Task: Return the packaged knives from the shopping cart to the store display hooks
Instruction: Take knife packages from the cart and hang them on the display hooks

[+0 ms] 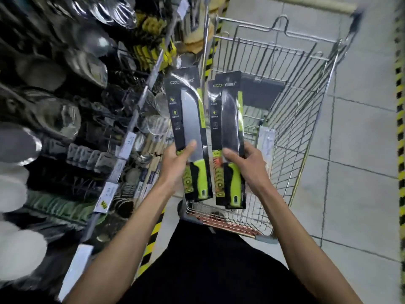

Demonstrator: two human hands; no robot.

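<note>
Two packaged knives with green handles on black cards stand upright side by side above the near end of the wire shopping cart [306, 110]. My left hand [177, 161] grips the left packaged knife [188, 119] at its lower blade, thumb across the front. The right packaged knife [228, 128] is held the same way by my right hand [245, 161]. Another pale package [266, 141] leans inside the cart against its right wall. The display hooks [114, 126] run along the shelving on the left, holding dark utensils.
Shelving on the left carries steel bowls and lids [83, 62], glass lids [157, 123] and price tags [129, 142]. Yellow-black floor tape [151, 244] edges the shelf base. Grey tiled floor [355, 194] lies to the right of the cart.
</note>
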